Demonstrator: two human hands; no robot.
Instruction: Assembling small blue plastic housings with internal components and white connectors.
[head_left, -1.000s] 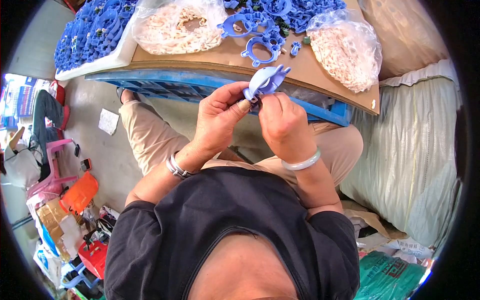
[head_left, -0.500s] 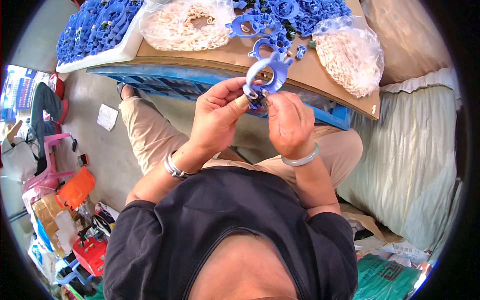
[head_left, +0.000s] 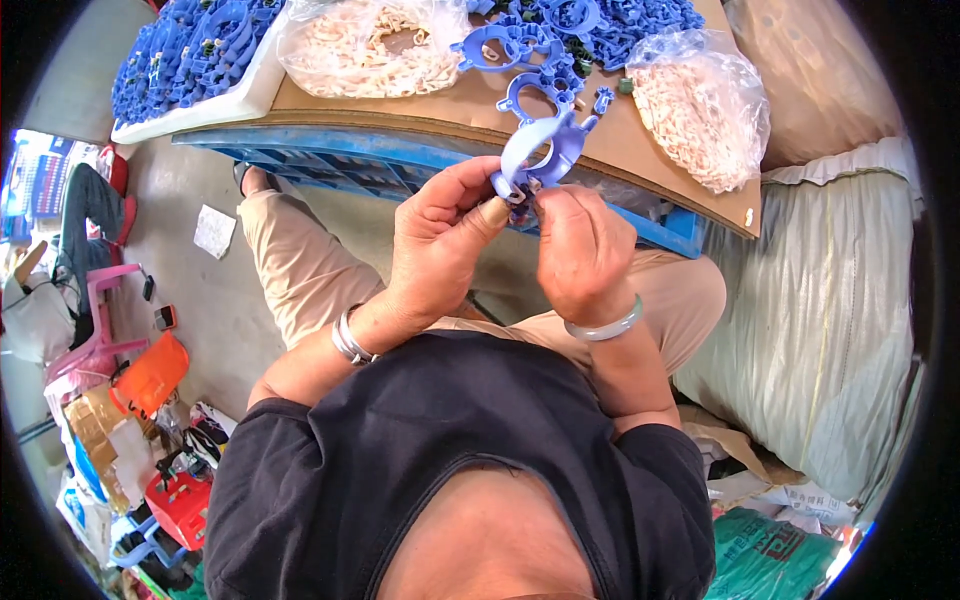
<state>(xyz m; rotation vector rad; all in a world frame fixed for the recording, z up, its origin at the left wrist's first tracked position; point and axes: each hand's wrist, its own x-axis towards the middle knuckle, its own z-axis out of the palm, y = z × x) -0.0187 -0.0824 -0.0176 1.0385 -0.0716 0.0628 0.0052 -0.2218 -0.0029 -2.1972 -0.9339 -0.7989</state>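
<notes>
Between my hands, just off the table's near edge, is a blue plastic ring-shaped part (head_left: 567,146) with small lugs on its rim. My left hand (head_left: 447,232) pinches its lower end between thumb and fingers. At the same end, the bent fingers of my right hand (head_left: 582,240) press together beside a small dark and whitish bit whose kind I cannot make out. Beyond the held part, similar blue rings (head_left: 492,47) lie on the cardboard. A small blue piece (head_left: 603,99) sits right of them.
On the cardboard-topped table (head_left: 440,117) lie two clear bags of small cream pieces (head_left: 368,60), (head_left: 695,120). A white tray (head_left: 200,120) heaped with blue parts stands far left. A blue crate (head_left: 330,165) is under the cardboard; a large woven sack (head_left: 810,330) stands right.
The ring has tilted and shifted slightly to the right and down. My right hand has turned a little at its fingertips; both hands keep hold of the part.
</notes>
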